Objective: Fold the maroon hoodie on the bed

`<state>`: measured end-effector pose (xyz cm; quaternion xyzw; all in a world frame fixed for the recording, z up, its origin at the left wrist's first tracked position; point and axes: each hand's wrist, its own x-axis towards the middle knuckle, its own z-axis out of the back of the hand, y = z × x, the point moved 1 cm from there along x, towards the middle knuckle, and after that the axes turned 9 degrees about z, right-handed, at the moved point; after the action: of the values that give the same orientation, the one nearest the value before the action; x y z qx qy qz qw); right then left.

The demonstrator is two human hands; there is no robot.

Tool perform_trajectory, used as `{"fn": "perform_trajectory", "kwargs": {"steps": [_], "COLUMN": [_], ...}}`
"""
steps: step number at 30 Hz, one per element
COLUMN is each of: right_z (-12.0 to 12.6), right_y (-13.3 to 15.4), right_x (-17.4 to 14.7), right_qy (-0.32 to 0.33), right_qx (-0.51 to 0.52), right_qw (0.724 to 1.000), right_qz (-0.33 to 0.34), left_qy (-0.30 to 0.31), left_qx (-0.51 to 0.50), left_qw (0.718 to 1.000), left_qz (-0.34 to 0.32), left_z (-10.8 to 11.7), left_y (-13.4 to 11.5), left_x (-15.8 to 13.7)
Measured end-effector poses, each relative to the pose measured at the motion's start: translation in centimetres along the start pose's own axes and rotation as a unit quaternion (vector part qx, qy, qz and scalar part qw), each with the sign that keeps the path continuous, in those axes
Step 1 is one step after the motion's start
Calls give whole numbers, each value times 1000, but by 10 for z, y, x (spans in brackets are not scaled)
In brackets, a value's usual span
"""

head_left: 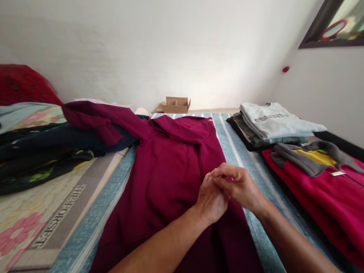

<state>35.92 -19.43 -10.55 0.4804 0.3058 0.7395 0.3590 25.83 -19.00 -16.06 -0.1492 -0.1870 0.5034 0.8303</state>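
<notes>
Walls: two, pale, meeting in the upper right of the frame (170, 53).
Striped blue sheet: one (123, 193), running from the lower left past the centre to the right.
Maroon garment: one (167, 174), spread on the sheet from the centre down to the bottom edge; one sleeve reaches left over the dark clothes.
Patterned mat: one (93, 176), lower left, lettered "THE FORSET", one pink flower prominent.
Pink-red garment: one (338, 193), right edge, with one grey collar.
Dark clothes (76, 138): one heap, left; pieces overlap, so their number cannot be told.
Folded stack: one (278, 123), right of centre, at least three pieces, the pale lettered one on top.
Red bundle: one (25, 85), upper left.
Hands: two, over the maroon garment right of centre, touching each other; left hand (213, 199) with fingers bent, right hand (239, 185) with thumb and fingertips drawn together. Whether either grips cloth cannot be told.
Cardboard box: one (176, 108), upper centre, flaps up.
Red knob: one (286, 69), on the right wall.
</notes>
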Motion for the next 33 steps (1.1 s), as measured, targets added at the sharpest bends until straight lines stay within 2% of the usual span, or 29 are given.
{"fn": "perform_trajectory", "kwargs": {"steps": [2,4,7,10,15,18,22,25,33], "right_z": [7,8,4,-3,-11,-14,-18,-16,3], "right_y": [-34,-62,-86,-93,-92,-90,-89,-94,-120], "right_x": [19,34,51,57,57,58,61,61,56], "right_qy": [-9,23,122,182,214,233,244,219,41], "right_qx": [-88,-166,-282,-337,-394,-415,-370,-332,-171], "right_qw": [996,986,951,923,894,880,896,917,983], "right_qz": [-3,-1,-17,-25,-17,-5,25,24,-54], "left_qy": [-3,6,22,36,67,58,39,41,42], "left_qx": [29,67,96,105,106,109,117,126,122], "left_qw": [998,994,990,988,986,987,988,987,987], "left_qz": [46,87,102,107,113,107,96,94,100], "left_z": [-2,-5,-7,-6,-4,-5,-8,-7,-8], "left_y": [0,1,1,0,-3,-3,-1,-2,-2], "left_x": [-2,-4,-6,-5,-4,-4,-5,-4,-4]}}
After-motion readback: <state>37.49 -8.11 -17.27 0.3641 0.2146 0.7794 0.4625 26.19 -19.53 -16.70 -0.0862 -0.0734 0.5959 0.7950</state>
